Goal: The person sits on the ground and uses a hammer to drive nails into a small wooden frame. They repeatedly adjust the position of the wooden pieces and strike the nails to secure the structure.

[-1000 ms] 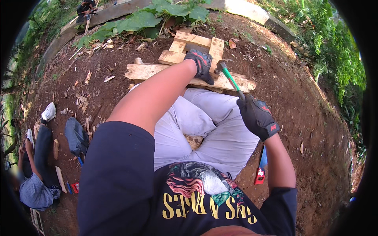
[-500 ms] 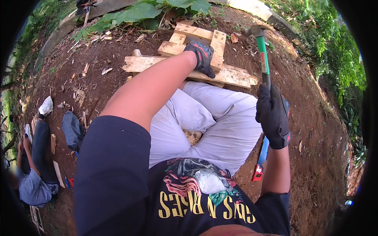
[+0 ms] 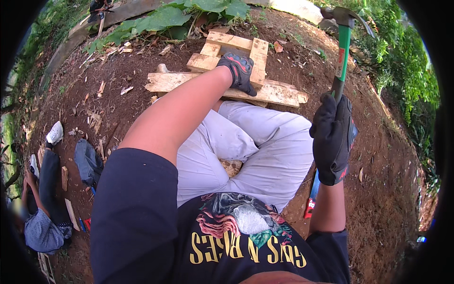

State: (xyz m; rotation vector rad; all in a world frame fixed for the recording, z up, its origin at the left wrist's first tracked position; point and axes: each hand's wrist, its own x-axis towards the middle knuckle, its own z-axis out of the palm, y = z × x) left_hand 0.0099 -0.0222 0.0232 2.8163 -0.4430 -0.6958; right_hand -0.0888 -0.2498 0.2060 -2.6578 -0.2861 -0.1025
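A small frame of pale wooden blocks (image 3: 258, 59) rests against a rough, split plank (image 3: 172, 81) in front of my knees. My left hand (image 3: 238, 71), in a black glove, is closed over the near side of that frame, its thumb pointing down toward the plank. What lies under the palm is hidden. To the right, my gloved right hand (image 3: 333, 137) grips a claw hammer (image 3: 344, 54) low on its green and black handle. The hammer stands upright in the air, its metal head well away from the wood.
A blue handsaw with a red handle (image 3: 310, 203) lies beside my right leg. Another person (image 3: 45, 227) sits on the ground at far left, near a dark blue cloth (image 3: 87, 161). Wood scraps lie on the brown soil, and leafy plants (image 3: 163, 19) grow beyond the frame.
My right hand has tilted the hammer outward, so its head has moved up and to the right. My left hand keeps its hold on the wooden frame.
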